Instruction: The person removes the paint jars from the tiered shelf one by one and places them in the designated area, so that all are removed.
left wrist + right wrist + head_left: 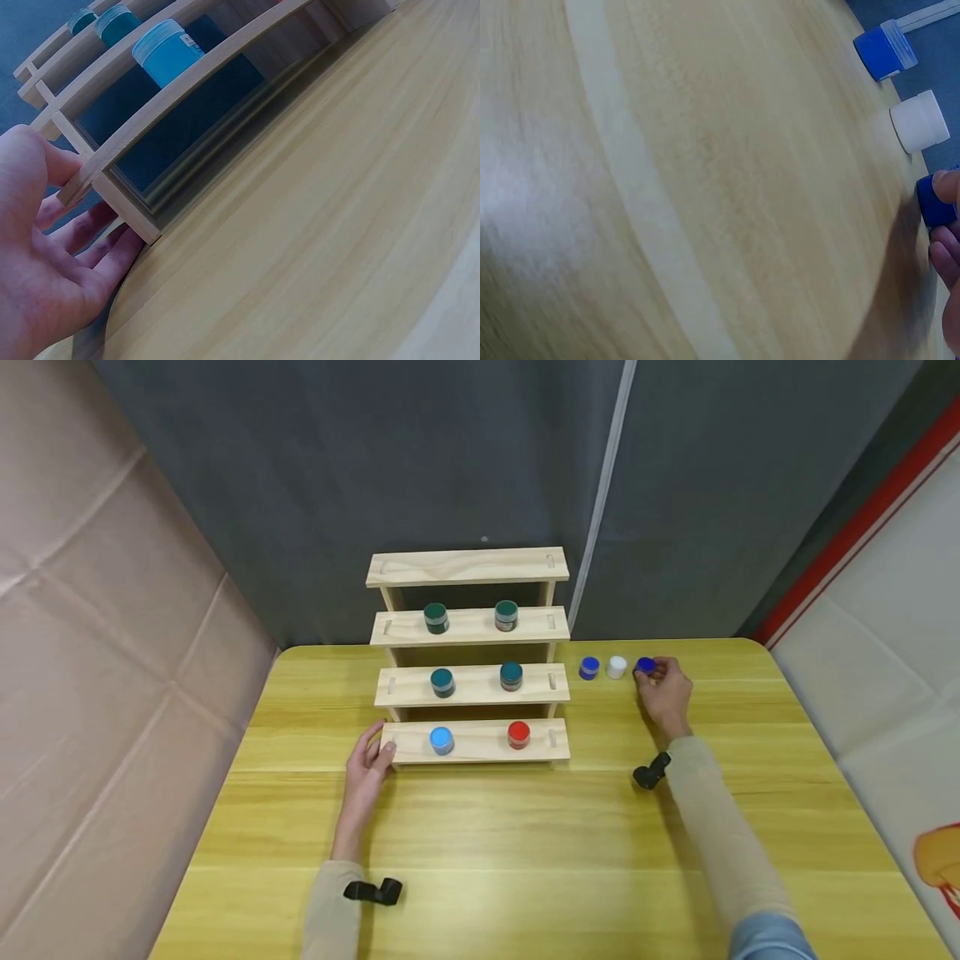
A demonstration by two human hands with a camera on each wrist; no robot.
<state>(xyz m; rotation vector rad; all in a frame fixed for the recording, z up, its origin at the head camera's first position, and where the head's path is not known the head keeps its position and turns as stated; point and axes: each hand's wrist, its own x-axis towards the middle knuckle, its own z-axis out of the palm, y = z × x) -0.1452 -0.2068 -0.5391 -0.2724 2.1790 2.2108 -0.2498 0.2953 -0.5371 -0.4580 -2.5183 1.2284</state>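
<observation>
A stepped wooden rack (pixel 472 742) stands near the back of the table. My left hand (pixel 367 760) holds the left end of its lowest board, thumb above and fingers around the end and below. On that board sit a light blue paint jar (pixel 442 741) and a red paint jar (pixel 518 735). At the right, my right hand (pixel 666 695) pinches a dark blue paint jar (pixel 936 199) between thumb and fingers, at the table surface. Left of it stand a white jar (pixel 617 667) and another blue jar (pixel 588 668), in one row.
Teal jars (pixel 442 682) (pixel 512 676) stand on the second board, dark green jars (pixel 436 618) (pixel 506 616) on the third. The top board (pixel 468 567) carries nothing. A grey curtain (pixel 450 460) hangs behind the wooden table (pixel 525 860).
</observation>
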